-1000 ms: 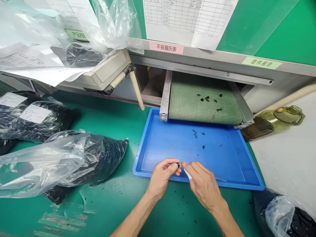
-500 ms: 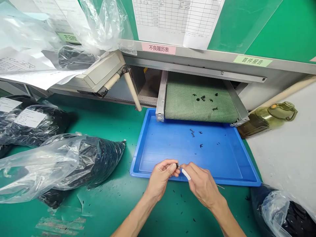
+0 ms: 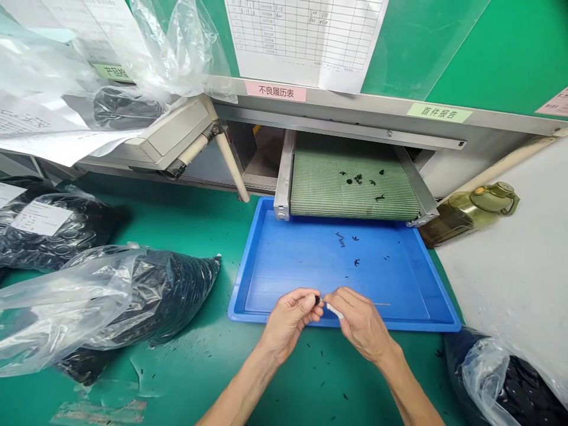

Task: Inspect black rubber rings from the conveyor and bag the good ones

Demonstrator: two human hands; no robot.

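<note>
Head camera: left hand (image 3: 288, 322) pinched a tiny black part (image 3: 317, 300) over a blue plastic tray (image 3: 412, 324).

Left fingertips gripped the part just above the tray's near rim; right hand (image 3: 361, 322) clenched a slim white stick (image 3: 335, 311), its end just beside the part. Small black pieces (image 3: 356, 262) lay in the tray and on a green mesh conveyor belt (image 3: 355, 189) behind it, with black-filled clear plastic bags (image 3: 146, 290) to the left.

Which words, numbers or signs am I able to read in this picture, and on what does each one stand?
"不良履历表" on the pink label
"首件报告" on the green label
Green label behind plastic film: too blurred to read
Paper form: too small to read
White bag label: too small to read
</note>
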